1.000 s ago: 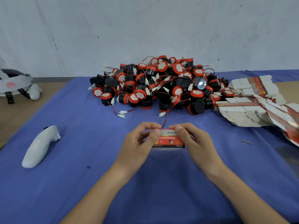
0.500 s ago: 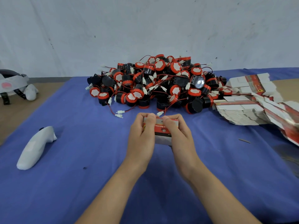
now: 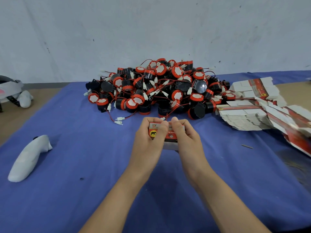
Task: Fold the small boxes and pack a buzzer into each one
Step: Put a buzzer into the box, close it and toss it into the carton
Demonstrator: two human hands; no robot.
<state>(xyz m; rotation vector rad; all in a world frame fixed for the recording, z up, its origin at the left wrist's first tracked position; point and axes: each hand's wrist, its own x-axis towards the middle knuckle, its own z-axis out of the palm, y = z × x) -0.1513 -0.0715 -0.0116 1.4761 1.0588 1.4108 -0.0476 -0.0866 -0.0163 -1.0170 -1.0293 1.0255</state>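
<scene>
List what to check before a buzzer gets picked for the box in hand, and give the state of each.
1. Grip on the small box by the left hand and the right hand: ok.
2. Box fully folded into shape: cannot tell, fingers cover its top edge.
3. Box empty inside: cannot tell, the inside is hidden.
4. A hand free to pick a buzzer: not ok, both hold the box.
5. Supply: the buzzer pile lies just beyond the hands: ok.
6. The stack of flat boxes on the right, ready for the following round: ok.
</scene>
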